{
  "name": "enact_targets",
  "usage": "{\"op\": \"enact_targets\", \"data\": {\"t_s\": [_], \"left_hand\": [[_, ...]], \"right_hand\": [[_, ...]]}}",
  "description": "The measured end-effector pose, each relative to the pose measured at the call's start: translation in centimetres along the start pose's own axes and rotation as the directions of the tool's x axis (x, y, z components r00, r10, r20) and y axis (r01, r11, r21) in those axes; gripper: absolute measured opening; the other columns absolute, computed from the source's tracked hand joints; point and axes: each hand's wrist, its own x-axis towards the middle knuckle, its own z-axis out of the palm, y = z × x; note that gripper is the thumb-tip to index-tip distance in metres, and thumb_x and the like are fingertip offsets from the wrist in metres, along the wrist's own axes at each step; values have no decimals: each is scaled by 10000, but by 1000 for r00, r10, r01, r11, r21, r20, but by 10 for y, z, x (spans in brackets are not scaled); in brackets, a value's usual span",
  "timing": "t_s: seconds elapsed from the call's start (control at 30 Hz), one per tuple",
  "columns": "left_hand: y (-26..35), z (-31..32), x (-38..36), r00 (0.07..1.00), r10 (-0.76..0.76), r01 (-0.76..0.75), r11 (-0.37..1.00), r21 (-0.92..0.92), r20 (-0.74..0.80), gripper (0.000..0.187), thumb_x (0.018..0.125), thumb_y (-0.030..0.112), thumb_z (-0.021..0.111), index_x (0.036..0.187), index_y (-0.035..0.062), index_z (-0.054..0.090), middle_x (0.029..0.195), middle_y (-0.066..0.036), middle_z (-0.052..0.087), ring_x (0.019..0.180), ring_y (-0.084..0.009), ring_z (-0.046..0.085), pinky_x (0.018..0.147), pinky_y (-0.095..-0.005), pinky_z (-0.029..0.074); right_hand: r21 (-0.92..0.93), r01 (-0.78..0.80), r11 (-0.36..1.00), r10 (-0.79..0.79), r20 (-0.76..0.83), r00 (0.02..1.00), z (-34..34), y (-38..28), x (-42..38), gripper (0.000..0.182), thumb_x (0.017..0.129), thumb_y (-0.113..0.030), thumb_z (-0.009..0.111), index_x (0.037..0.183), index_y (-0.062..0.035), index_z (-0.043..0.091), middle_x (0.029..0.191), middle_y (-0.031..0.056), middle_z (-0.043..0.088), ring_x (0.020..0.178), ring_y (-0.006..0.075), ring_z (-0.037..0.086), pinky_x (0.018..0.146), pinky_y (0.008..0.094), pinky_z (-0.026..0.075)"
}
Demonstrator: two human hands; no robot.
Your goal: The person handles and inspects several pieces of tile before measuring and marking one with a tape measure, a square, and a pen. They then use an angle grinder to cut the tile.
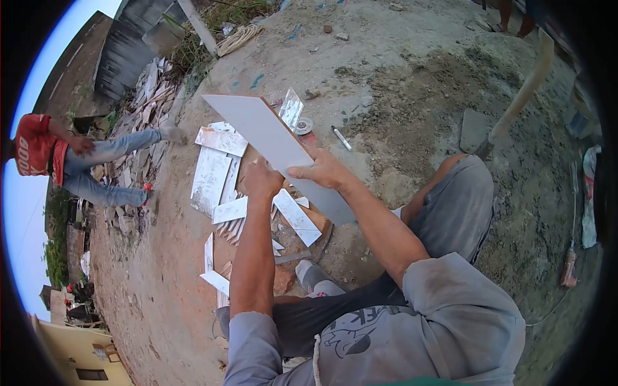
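A long white ceramic tile point(257, 125) with a reddish-brown edge is held up at a slant in front of me. My right hand point(322, 170) grips its near part, thumb lying across the white face. My left hand point(264, 179) is closed at the tile's left edge; its fingertips are partly hidden. Below the hands, cut tile pieces point(211, 180) lie in a loose pile on the dirt. A narrow tile strip point(297, 217) rests on top near my foot. Beyond the tile are a roll of tape point(303, 125) and a white marker point(342, 138).
A shovel point(524, 90) stands at the right beside dark loose soil. A red-ended tool or plug with a cord point(568, 267) lies farther right. At left, a person in a red shirt point(45, 145) is near rubble point(129, 167). Another person's legs point(515, 19) show top right.
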Motion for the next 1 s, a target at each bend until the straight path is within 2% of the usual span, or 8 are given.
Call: {"op": "enact_targets", "data": {"t_s": [0.23,0.3,0.37,0.57,0.73,0.8,0.83,1.0], "left_hand": [[-6,23,3,999,33,-30,983,-183,18,661,756,470,702,1211,-2,618,1043,-319,653,1001,-451,642,867,-487,515],[-1,21,2,997,70,-71,972,-225,-12,700,740,489,715,1210,-19,612,1050,-324,650,1013,-453,639,878,-487,512],[6,16,-2,995,-53,58,996,-72,81,800,700,536,741,1206,-67,596,1069,-339,639,1037,-450,633,898,-483,503],[43,-16,-23,969,-99,110,993,-39,225,936,683,594,733,1313,-69,533,1170,-326,620,1117,-417,610,949,-458,466],[34,3,-25,983,-37,57,993,-108,179,954,673,599,744,1303,-83,527,1134,-325,632,1105,-424,611,962,-453,459],[36,3,-27,991,-12,38,981,-192,136,811,656,523,800,1134,-103,605,1047,-365,622,1001,-458,631,891,-483,492],[39,2,-27,991,-12,38,980,-194,134,811,656,523,800,1134,-103,605,1047,-365,622,1001,-458,631,891,-483,492],[37,11,-28,996,-42,43,999,-16,82,843,658,553,790,1193,-67,587,1132,-362,592,1082,-457,592,922,-487,477]], "right_hand": [[61,-47,997,46,17,999,-6,3,0,749,750,-341,776,1417,-135,504,1208,143,664,1079,218,629,934,343,479],[-19,18,1000,-20,-70,997,-7,1,2,761,749,-341,774,1427,-141,490,1207,146,662,1090,229,627,937,347,479],[-2,40,999,-40,-75,996,-13,-3,5,768,749,-341,771,1433,-147,482,1208,147,661,1093,235,625,941,353,478],[-23,26,999,-29,-118,993,-28,-4,15,777,740,-346,764,1435,-149,476,1210,171,654,1109,264,624,951,381,476],[-82,8,997,-22,-176,984,-39,4,23,756,742,-340,758,1416,-121,493,1206,179,654,1116,273,624,953,378,473],[-89,-11,996,-10,-230,973,-42,3,23,748,740,-312,763,1410,-113,496,1214,168,653,1118,267,622,946,370,474],[-92,-9,996,-13,-229,973,-43,3,24,748,740,-312,763,1410,-113,496,1214,168,653,1118,267,622,946,370,474],[54,-17,998,31,-276,961,-51,3,31,639,738,-308,788,1305,-75,606,1096,127,701,1012,223,661,869,337,506]]}}
